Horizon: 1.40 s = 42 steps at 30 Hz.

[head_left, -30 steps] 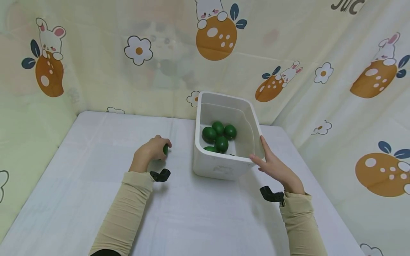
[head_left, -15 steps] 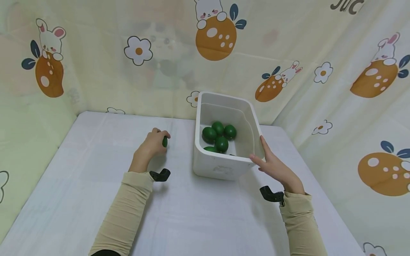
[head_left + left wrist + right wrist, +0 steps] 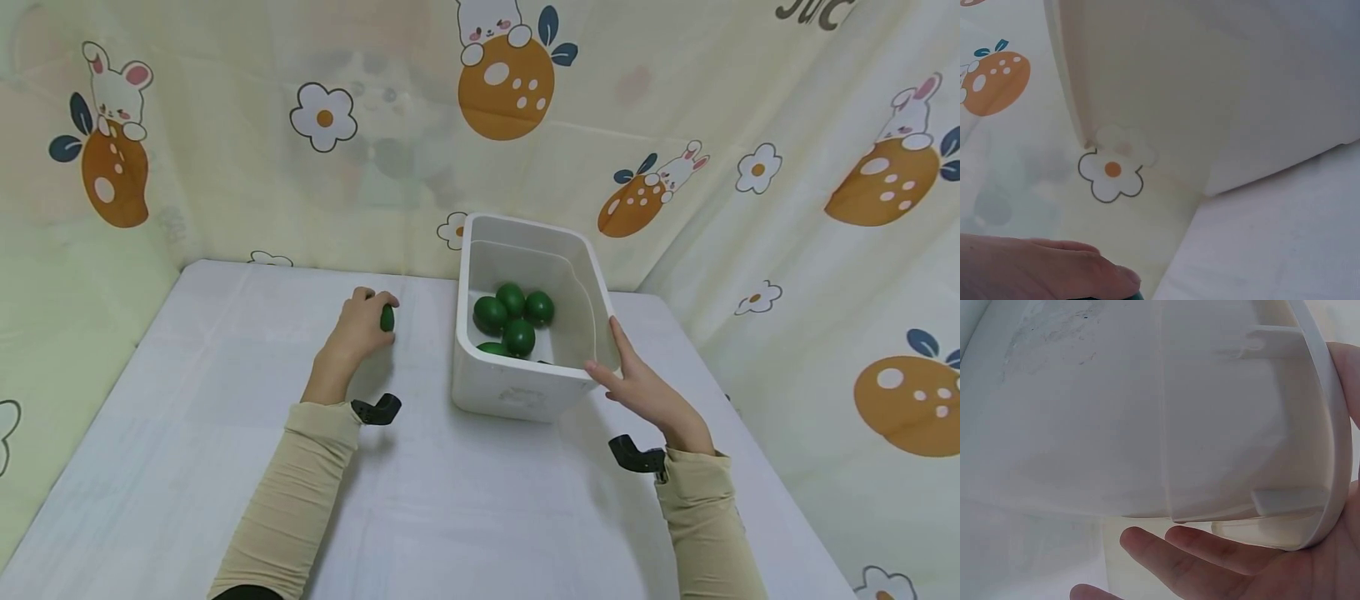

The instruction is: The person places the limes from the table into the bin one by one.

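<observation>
In the head view my left hand [image 3: 356, 329] grips a dark green egg-shaped object [image 3: 387, 317] over the table, left of a white plastic bin [image 3: 495, 392]. Most of that object is covered by the fingers. The left wrist view shows only part of the hand [image 3: 1047, 265] and a sliver of green at the bottom edge. At the bin's near right corner my right hand [image 3: 647, 390] holds the rim, thumb over it and fingers along the outer side. Several matching green egg-shaped objects [image 3: 518, 337] lie on the bin's floor.
A white-covered table [image 3: 465, 508] carries the bin near its back edge. Behind it and along both sides hangs a pale curtain [image 3: 405, 167] printed with rabbits, oranges and flowers. Black wrist mounts [image 3: 377, 409] stick out from both sleeves.
My left hand has moved away from me, toward the back of the table, with the green egg-shaped object in its fingers. The right hand and the bin have stayed in place.
</observation>
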{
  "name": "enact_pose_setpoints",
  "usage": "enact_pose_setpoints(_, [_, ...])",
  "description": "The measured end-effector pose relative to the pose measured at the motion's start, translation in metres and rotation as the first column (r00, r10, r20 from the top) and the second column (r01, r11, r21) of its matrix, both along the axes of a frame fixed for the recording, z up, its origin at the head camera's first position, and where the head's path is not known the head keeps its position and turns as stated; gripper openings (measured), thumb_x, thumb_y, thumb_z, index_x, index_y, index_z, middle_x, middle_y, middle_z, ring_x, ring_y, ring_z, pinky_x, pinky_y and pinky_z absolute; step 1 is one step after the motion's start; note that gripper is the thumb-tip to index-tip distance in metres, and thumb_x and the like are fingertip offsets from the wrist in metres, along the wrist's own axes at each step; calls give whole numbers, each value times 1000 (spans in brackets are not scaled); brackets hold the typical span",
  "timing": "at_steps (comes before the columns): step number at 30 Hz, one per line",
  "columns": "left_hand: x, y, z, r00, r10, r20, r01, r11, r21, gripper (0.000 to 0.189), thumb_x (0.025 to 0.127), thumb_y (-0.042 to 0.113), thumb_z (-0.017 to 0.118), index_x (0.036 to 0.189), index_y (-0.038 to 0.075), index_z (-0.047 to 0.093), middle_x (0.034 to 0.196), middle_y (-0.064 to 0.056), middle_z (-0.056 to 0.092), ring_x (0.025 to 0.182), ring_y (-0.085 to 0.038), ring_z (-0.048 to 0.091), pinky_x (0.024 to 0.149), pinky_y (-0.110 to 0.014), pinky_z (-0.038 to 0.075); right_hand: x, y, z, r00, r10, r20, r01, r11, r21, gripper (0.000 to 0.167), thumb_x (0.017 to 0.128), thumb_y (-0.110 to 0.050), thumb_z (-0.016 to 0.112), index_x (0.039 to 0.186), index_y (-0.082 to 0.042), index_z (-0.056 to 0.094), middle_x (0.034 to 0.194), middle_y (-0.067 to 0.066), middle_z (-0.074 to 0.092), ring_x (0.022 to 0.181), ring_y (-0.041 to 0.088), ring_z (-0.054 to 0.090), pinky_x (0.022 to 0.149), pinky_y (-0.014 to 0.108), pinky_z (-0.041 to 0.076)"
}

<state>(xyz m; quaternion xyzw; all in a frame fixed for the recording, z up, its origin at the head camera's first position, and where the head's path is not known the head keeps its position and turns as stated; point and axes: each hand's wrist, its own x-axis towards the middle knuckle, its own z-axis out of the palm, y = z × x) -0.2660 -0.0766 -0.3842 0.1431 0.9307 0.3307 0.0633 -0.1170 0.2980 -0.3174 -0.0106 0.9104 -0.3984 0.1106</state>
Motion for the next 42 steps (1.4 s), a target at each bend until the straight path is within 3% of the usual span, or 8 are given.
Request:
enact_pose_setpoints(23, [8, 6, 20, 988, 74, -137, -56, 990, 128, 48, 84, 13, 66, 130, 14, 52, 145, -23, 29, 125, -43, 37, 93, -55, 46, -2, 1, -3, 1000, -3, 1, 3, 1000, 6, 89, 97, -41, 49, 148, -28, -23, 158, 17, -7, 137, 46, 23, 93, 62, 44])
enact_pose_setpoints(33, [11, 9, 27, 972, 121, -203, -83, 979, 189, 48, 85, 14, 66, 130, 15, 52, 148, -19, 27, 129, -42, 37, 93, -57, 46, -1, 0, 0, 1000, 3, 2, -3, 1000, 6, 88, 97, -40, 48, 148, -29, -23, 158, 19, -4, 135, 46, 26, 93, 63, 44])
enact_pose_setpoints(42, [16, 11, 33, 945, 163, -285, -81, 957, 279, 45, 83, 13, 67, 127, 15, 56, 145, -19, 31, 128, -40, 39, 92, -56, 47, -1, 0, 1, 1000, 0, 8, 0, 1000, 6, 89, 97, -40, 49, 148, -27, -24, 158, 19, -6, 136, 46, 25, 94, 62, 43])
